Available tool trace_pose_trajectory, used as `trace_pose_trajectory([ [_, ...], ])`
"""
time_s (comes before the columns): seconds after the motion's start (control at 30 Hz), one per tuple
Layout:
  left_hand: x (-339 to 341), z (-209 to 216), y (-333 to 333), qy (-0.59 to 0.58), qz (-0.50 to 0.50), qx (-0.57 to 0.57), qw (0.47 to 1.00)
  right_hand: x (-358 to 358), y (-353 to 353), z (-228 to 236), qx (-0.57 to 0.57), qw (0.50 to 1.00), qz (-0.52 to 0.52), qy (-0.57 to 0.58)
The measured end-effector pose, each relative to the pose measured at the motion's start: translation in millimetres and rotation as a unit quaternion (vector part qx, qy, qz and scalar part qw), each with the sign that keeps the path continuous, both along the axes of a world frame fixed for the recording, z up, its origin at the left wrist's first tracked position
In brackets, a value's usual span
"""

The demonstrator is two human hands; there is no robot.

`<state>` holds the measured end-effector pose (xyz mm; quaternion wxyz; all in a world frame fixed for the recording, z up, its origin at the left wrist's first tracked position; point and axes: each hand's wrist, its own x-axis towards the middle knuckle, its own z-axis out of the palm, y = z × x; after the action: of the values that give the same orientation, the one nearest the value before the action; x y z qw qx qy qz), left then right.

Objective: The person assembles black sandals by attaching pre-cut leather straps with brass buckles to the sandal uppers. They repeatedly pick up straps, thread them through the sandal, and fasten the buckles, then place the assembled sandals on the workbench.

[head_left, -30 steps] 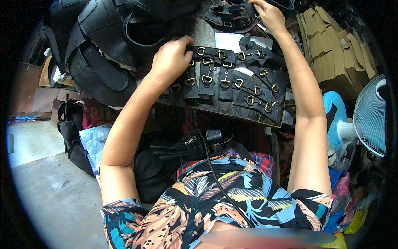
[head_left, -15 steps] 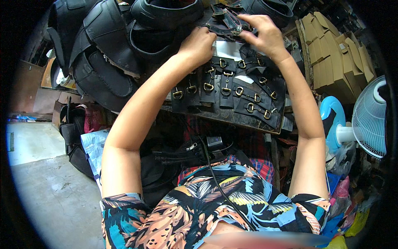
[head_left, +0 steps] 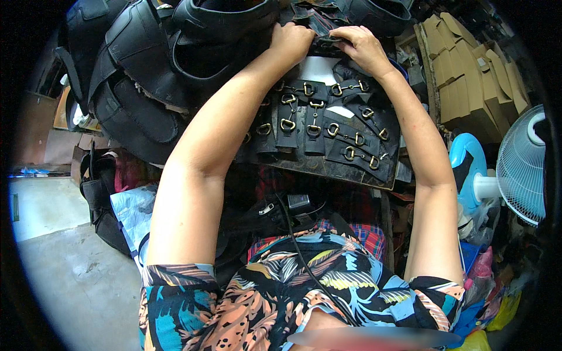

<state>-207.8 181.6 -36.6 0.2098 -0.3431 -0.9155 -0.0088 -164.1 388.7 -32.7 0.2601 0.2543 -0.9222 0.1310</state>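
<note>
At the far side of the table, my left hand is closed, its fingertips at the left end of a dark leather strap. My right hand pinches the strap's right end between thumb and fingers. The strap is small in view and partly covered by both hands. Nearer me, several black leather straps with gold horsebit buckles lie spread over the dark worktable. White paper lies just below my hands. More dark strap pieces are heaped beyond them.
Big black leather shoes are piled on the left, another shoe at the back right. Folded cardboard boxes stand right, above a blue and white fan. A cable runs down my front.
Both hands have drawn closer together. My right hand came down from its raised, spread position to pinch the strap; my left hand shifted slightly right and away from me.
</note>
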Motion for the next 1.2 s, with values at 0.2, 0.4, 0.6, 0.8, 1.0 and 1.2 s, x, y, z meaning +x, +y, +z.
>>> trace_pose_trajectory([
  [0.2, 35, 48, -10, -0.021, 0.022, -0.043, 0.999, 6, 21, -3, 0.181, 0.978, -0.034, 0.103],
  [0.4, 97, 69, -60, -0.109, -0.074, 0.189, 0.973, 3, 11, -7, 0.083, 0.991, -0.081, 0.067],
  [0.6, 137, 58, -107, -0.600, -0.141, 0.427, 0.662, 67, -35, 17, -0.374, 0.905, 0.142, -0.146],
  [0.8, 150, 49, -115, -0.649, -0.106, 0.409, 0.632, 136, -63, 29, -0.514, 0.717, 0.165, -0.441],
  [1.0, 153, 39, -109, -0.660, -0.050, 0.423, 0.619, 139, -65, 19, -0.569, 0.671, 0.170, -0.445],
  [1.2, 147, 33, -117, -0.665, -0.043, 0.455, 0.591, 136, -64, 8, -0.501, 0.767, 0.116, -0.384],
])
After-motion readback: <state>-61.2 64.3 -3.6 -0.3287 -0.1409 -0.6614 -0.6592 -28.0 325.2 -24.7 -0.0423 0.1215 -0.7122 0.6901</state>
